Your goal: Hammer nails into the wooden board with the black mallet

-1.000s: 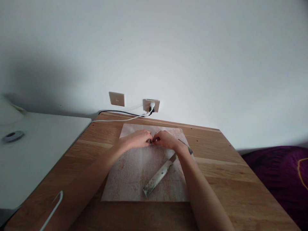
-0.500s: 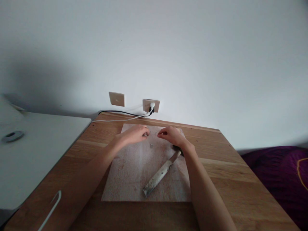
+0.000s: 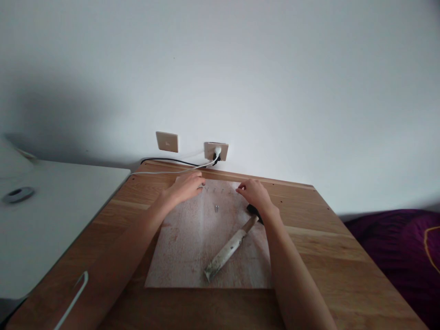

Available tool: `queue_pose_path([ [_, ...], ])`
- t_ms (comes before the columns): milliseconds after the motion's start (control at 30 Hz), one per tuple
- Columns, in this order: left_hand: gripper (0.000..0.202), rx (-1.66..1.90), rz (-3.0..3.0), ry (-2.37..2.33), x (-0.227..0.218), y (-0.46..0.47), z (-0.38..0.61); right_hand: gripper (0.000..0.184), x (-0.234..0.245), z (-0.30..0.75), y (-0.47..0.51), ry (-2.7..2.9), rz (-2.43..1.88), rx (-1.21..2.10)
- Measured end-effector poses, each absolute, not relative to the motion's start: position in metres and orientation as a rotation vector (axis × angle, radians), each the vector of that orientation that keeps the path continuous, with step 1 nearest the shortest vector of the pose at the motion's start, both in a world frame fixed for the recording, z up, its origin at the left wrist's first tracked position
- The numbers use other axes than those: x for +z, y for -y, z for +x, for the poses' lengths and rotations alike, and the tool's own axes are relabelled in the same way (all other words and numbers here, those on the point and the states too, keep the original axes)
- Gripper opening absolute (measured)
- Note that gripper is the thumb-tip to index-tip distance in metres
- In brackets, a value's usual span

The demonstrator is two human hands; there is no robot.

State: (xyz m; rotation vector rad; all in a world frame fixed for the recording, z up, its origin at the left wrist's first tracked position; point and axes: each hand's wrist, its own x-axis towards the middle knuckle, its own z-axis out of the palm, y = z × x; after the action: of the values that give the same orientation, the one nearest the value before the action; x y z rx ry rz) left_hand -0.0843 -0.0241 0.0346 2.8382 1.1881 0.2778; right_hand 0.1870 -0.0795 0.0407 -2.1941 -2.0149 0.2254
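Both hands sit at the far edge of the board (image 3: 192, 256): left hand (image 3: 185, 187) on its far corner, right hand (image 3: 256, 195) opposite. Fingers are curled; cannot tell whether either pinches anything. Between them runs a row of small nails (image 3: 213, 189). The hammer (image 3: 227, 250) lies by the right wrist, untouched. Judgement: steadying the board at the nail row; striking would need the right hand freed for the hammer.

Most likely a room in a home, perhaps a bedroom. Plain white wall (image 3: 275, 91) with a light switch (image 3: 167, 141) and a plugged socket (image 3: 216, 150) just behind the far edge of the wooden table (image 3: 326, 238). Purple bedding (image 3: 392, 247) beyond the right edge, a white desk (image 3: 62, 215) against the left edge. One old hammer (image 3: 228, 250) on a sheet (image 3: 185, 247) in the middle.
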Motion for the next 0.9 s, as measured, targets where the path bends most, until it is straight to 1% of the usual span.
queue_pose_path([
  [167,0.010,0.302,2.855,-1.173,0.0338,0.0211,-0.0891,0.026,0.0365,0.1885,0.0783,1.992,-2.286,0.181],
  [367,0.015,0.236,2.859,-1.164,0.0291,0.0213,-0.0836,0.026,0.0314,0.1870,0.0774,1.988,-2.347,0.110],
  [900,0.015,0.301,2.971,-1.195,0.0251,0.0188,-0.0825,0.025,0.0332,0.1849,0.0785,2.165,-2.296,0.023],
])
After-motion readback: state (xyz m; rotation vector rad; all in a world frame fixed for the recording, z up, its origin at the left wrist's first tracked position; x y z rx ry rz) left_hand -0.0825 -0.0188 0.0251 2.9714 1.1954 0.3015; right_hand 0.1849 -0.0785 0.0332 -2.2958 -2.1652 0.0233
